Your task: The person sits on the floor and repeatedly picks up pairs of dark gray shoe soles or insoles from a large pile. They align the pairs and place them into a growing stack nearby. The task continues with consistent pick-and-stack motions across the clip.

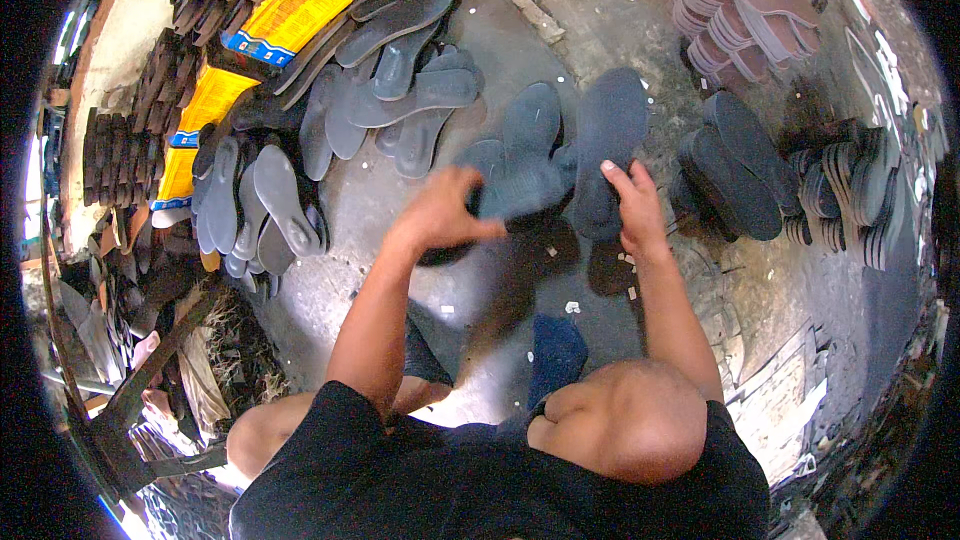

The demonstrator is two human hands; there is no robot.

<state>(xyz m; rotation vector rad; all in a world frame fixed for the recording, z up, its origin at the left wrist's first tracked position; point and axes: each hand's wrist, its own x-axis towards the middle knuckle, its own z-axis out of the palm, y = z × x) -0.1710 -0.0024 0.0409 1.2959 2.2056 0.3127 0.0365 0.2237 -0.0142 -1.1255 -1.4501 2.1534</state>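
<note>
A long dark grey shoe sole is upright in my right hand, thumb on its face and fingers at its right edge. To its left, my left hand is slightly blurred, thumb and fingers spread apart, beside a blurred blue-grey sole. Whether it touches that sole I cannot tell. Behind it another grey sole lies on the floor.
Loose grey soles are heaped at the far left, with more soles nearer. Yellow-and-blue boxes stand behind them. On the right are black soles, stacked grey soles and brownish-pink soles.
</note>
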